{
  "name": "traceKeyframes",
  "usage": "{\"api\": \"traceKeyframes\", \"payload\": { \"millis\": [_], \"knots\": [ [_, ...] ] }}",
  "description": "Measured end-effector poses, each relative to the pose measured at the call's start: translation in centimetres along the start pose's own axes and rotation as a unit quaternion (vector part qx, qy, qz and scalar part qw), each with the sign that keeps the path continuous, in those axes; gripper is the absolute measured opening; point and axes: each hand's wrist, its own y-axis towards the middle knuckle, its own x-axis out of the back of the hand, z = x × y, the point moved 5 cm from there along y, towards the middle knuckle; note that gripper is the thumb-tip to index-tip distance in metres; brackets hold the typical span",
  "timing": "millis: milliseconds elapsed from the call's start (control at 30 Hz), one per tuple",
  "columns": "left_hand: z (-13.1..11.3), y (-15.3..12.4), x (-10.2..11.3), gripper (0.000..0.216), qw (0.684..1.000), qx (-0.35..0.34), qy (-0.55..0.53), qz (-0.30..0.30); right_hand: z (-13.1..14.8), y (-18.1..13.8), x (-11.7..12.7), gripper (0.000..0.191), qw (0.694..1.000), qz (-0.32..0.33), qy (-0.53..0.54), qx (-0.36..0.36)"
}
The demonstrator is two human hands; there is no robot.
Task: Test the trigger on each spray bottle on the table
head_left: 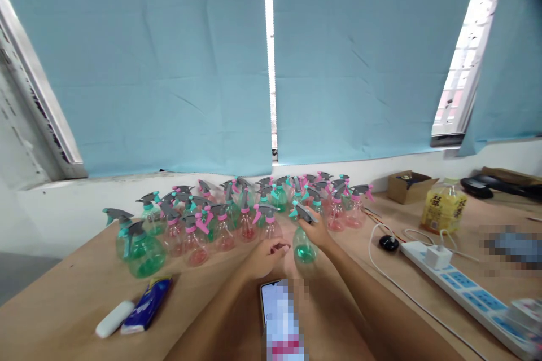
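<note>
My right hand (314, 228) is wrapped round the neck of a green spray bottle (305, 251) with a grey and teal trigger head. That bottle stands upright in front of the others. To its left, my left hand (267, 256) is held low over the table with curled fingers; whether anything is between them is hidden. Several pink and green spray bottles are grouped behind both hands, among them a pink spray bottle (198, 248) and a green spray bottle (146, 254) at the left. Below my hands lies a lit phone (274, 299), partly blurred out.
A blue packet (148, 304) and a white oblong object (115, 318) lie at the left. On the right are a white power strip (455, 282) with cables, a round black object (388, 243), a yellow jug (444, 208) and a cardboard box (409, 189). Blue curtains (169, 67) hang behind.
</note>
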Motion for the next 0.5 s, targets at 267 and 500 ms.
{"api": "traceKeyframes", "payload": {
  "millis": [267, 500],
  "knots": [
    [2.4, 3.1, 0.7, 0.028, 0.992, -0.013, -0.111, -0.054, 2.4, -2.3, -1.6, 0.033, 0.972, 0.138, 0.182, -0.06],
    [3.5, 3.6, 0.6, 0.021, 0.986, -0.001, -0.145, -0.077, 4.4, -4.3, -1.9, 0.033, 0.956, 0.132, 0.247, -0.086]
  ]
}}
